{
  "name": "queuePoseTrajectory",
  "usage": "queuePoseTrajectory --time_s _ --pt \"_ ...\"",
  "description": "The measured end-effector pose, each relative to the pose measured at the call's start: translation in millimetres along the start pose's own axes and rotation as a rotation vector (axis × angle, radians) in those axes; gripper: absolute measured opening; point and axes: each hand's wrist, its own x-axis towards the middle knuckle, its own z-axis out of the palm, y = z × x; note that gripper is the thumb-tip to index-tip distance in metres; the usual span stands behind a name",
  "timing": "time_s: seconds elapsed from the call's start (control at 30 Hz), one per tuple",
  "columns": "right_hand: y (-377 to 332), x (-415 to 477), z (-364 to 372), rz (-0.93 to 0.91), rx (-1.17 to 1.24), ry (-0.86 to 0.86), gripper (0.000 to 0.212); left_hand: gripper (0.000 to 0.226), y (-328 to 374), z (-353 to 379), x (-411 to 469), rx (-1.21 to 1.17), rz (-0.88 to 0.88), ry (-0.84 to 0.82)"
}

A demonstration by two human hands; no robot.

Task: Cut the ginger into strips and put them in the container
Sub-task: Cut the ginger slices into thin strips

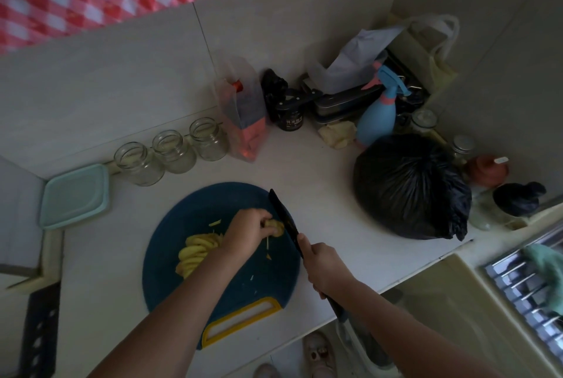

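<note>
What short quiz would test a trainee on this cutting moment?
1. True or false: the right hand grips the knife.
2. How many glass jars stand in the row? A two, B three, C five.
3. Fill in: the left hand holds the ginger piece on the ___ cutting board.
Key: 1 true; 2 B; 3 blue.

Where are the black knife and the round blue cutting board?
Black knife (281, 210): head view, middle of the blade.
Round blue cutting board (189, 213): head view, bare upper-left surface.
</note>
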Motion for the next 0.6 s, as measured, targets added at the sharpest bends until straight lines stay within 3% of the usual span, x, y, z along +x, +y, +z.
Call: queuePoseTrajectory --time_s 0.13,0.3,0.5,0.6 --pt "-5.3 -0.6 5.3 0.010 0.007 0.006 0.056 0.030 0.8 5.2 -6.1 -0.011 0.020 0.003" --pt "-7.5 -0.2 5.7 0.022 0.012 0.015 0.056 0.051 0.8 5.2 -5.2 0.084 0.049 -0.039" --pt "-9.2 0.6 5.3 0.033 0.021 0.005 0.058 0.016 2.7 4.8 -4.7 0.185 0.113 0.028" --pt "-9.1 0.1 4.7 0.034 0.009 0.003 0.057 0.023 5.1 4.0 -2.3 0.216 0.112 0.037"
